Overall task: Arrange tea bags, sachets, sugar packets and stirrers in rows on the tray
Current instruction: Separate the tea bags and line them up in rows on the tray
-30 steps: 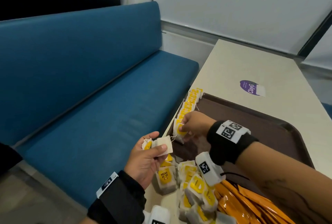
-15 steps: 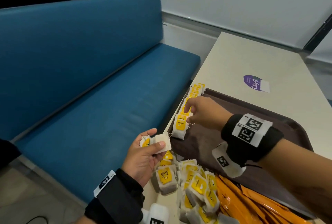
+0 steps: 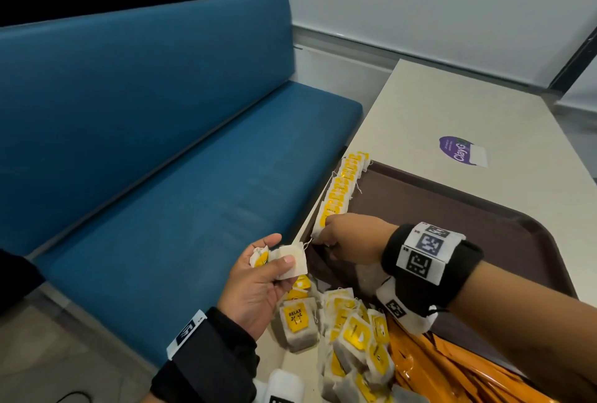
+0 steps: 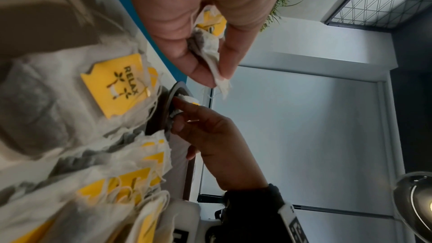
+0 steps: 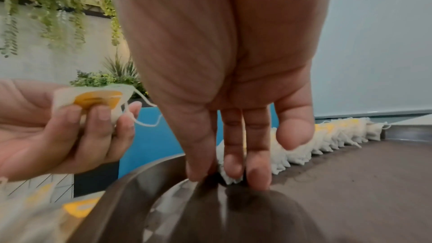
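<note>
Fingers (image 5: 258,173) of the right hand (image 3: 352,238) point down, held close together and nearly straight, with their tips on the floor of the brown tray (image 3: 484,228) at its near left corner. They grip nothing. The nearest tea bag of the row (image 3: 342,189) stands just behind these fingertips, and in the right wrist view its lower edge shows between two of them; contact with the bag cannot be confirmed.

Row position: along the left rim of the tray, running away from the person, each bag leaning on the next with its yellow tag facing up. About ten bags are in the row; the far ones overlap too closely for an exact count.

Left hand (image 3: 258,286): held off the table edge, over the blue bench (image 3: 145,160), near the right hand but not touching it. Its thumb and fingers pinch two tea bags (image 3: 284,262), one white side out and one showing a yellow tag. A string hangs from them.

Loose tea bags (image 3: 349,338): a heap on the table (image 3: 452,105) at the near end of the tray, below the right wrist. At least a dozen are visible; they overlap and an exact count is not possible.

Orange sachets (image 3: 452,373): one bundle beside the heap, on the near part of the tray. The number cannot be counted.

One purple sticker (image 3: 460,149) lies on the table beyond the tray.
</note>
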The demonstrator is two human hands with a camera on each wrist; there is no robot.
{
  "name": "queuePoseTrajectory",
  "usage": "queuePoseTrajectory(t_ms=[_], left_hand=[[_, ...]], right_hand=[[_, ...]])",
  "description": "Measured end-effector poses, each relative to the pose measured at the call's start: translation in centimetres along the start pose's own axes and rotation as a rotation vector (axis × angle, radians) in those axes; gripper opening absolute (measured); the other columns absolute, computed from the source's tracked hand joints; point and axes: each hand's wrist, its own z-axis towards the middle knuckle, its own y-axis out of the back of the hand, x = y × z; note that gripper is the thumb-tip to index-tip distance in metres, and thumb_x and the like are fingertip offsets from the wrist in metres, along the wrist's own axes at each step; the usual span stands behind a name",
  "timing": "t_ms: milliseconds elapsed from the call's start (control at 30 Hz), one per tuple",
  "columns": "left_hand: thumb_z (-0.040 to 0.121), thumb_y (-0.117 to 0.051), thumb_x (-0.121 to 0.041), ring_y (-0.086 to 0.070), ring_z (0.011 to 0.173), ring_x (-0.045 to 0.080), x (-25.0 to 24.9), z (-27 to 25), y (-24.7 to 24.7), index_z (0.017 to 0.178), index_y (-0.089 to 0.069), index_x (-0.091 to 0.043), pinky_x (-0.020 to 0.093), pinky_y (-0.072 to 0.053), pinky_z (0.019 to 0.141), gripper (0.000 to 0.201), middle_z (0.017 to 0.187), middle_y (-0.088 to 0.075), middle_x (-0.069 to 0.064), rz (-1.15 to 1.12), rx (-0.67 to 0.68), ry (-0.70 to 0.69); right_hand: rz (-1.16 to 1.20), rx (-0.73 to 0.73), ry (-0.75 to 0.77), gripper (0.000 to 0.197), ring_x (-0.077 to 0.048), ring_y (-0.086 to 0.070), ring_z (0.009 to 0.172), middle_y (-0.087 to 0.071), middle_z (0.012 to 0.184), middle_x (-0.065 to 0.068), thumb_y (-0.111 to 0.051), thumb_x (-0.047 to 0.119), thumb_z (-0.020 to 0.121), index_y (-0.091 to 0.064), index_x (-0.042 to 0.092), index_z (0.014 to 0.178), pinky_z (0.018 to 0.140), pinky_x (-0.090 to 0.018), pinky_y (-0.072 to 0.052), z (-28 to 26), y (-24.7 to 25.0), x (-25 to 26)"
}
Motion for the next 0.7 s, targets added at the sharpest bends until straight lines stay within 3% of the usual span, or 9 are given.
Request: queuePoseTrajectory(t_ms=[200, 267, 333, 367, 467, 600, 700], left_hand=[[0.084, -0.047, 0.017, -0.065, 0.069, 0.02, -0.2, -0.8, -1.0, 0.1, -0.058, -0.01, 0.024, -0.056, 0.052, 0.033, 0.087, -0.063, 0.013, 0.002, 0.025, -0.02], [0.084, -0.047, 0.017, -0.064, 0.073, 0.021, -0.3, -1.2, -1.6, 0.1, -0.058, -0.01, 0.025, -0.058, 0.056, 0.033, 0.088, -0.063, 0.014, 0.006, 0.043, -0.025], [0.084, -0.047, 0.017, -0.067, 0.07, 0.02, -0.3, -1.6, -2.2, 0.101, -0.058, -0.009, 0.025, -0.058, 0.056, 0.033, 0.084, -0.066, 0.013, 0.001, 0.062, -0.026], [0.084, -0.047, 0.017, -0.068, 0.067, 0.019, -0.3, -1.9, -2.6, 0.101, -0.058, -0.009, 0.025, -0.058, 0.055, 0.033, 0.082, -0.067, 0.012, -0.006, 0.076, -0.024], [0.084, -0.047, 0.017, -0.067, 0.068, 0.019, 0.1, -3.1, -4.0, 0.1, -0.057, -0.01, 0.024, -0.057, 0.054, 0.033, 0.09, -0.065, 0.015, 0.012, 0.121, -0.017], [0.085, -0.047, 0.018, -0.069, 0.063, 0.02, 0.6, -3.7, -5.0, 0.101, -0.056, -0.008, 0.026, -0.056, 0.049, 0.032, 0.097, -0.063, 0.016, 0.033, 0.159, -0.021], [0.086, -0.049, 0.012, -0.068, 0.067, 0.022, 1.2, -4.1, -4.9, 0.099, -0.057, -0.007, 0.028, -0.059, 0.054, 0.025, 0.097, -0.065, 0.017, 0.074, 0.175, 0.005]], right_hand=[[0.217, -0.115, -0.055, 0.037, -0.017, -0.056, 0.106, -0.06, 0.117, -0.001, -0.057, 0.016, 0.091, -0.058, 0.021, 0.128, 0.081, -0.02, -0.039, -2.2, 1.5, -0.8], [0.402, -0.199, -0.075, 0.03, -0.007, -0.059, 0.092, -0.064, 0.105, 0.001, -0.061, 0.023, 0.09, -0.063, 0.019, 0.12, 0.072, -0.014, -0.041, -4.2, 2.4, -0.9], [0.649, -0.275, -0.102, 0.022, 0.006, -0.056, 0.063, -0.065, 0.084, 0.005, -0.063, 0.028, 0.089, -0.069, 0.016, 0.106, 0.052, -0.009, -0.039, -6.2, 2.7, -0.3], [0.759, -0.288, -0.121, 0.023, 0.007, -0.054, 0.053, -0.064, 0.076, 0.006, -0.064, 0.032, 0.088, -0.07, 0.014, 0.1, 0.045, -0.01, -0.036, -7.0, 2.5, 0.1], [1.009, -0.246, -0.168, 0.033, -0.003, -0.061, 0.059, -0.068, 0.075, 0.001, -0.07, 0.039, 0.08, -0.068, 0.01, 0.096, 0.042, -0.015, -0.038, -9.0, 0.9, 1.6], [1.232, -0.321, -0.2, 0.024, -0.013, -0.059, 0.053, -0.065, 0.073, -0.016, -0.074, 0.016, 0.079, -0.061, -0.002, 0.089, 0.038, -0.014, -0.039, -9.4, -0.8, 3.3], [1.412, -0.455, -0.222, 0.011, -0.006, -0.051, 0.04, -0.058, 0.062, -0.012, -0.069, 0.002, 0.082, -0.057, 0.002, 0.08, 0.037, -0.014, -0.038, -10.4, -1.2, 3.3]])
